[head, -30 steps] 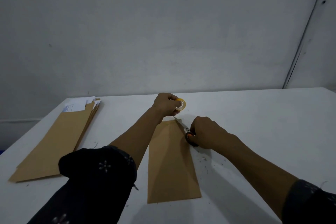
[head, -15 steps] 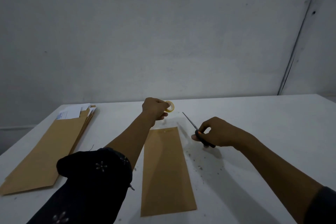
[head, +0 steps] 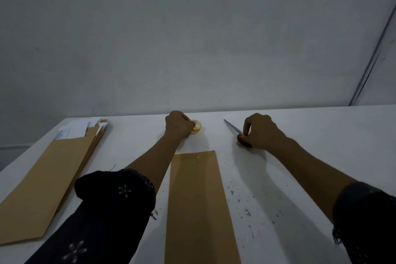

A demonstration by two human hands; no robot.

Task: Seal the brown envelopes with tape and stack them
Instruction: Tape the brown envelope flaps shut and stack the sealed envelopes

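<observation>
A long brown envelope [head: 198,203] lies flat in the middle of the white table [head: 321,146], its top edge pointing away from me. Beyond that edge my left hand [head: 178,124] grips a small yellow roll of tape [head: 196,126] down at the table surface. To the right, my right hand [head: 260,132] holds a pair of scissors [head: 235,132] by the orange-and-black handle, blades closed and pointing up-left, low over the table. A pile of brown envelopes [head: 49,180] with white papers sticking out lies at the left.
A grey wall stands right behind the table's far edge. Small scraps and specks are scattered on the table to the right of the middle envelope. A dark cable or pipe [head: 372,49] runs down the wall at the right.
Both hands moved away from the envelope's top edge toward the back of the table: the left with the tape, the right with the scissors out to the right. The scissors came down low.
</observation>
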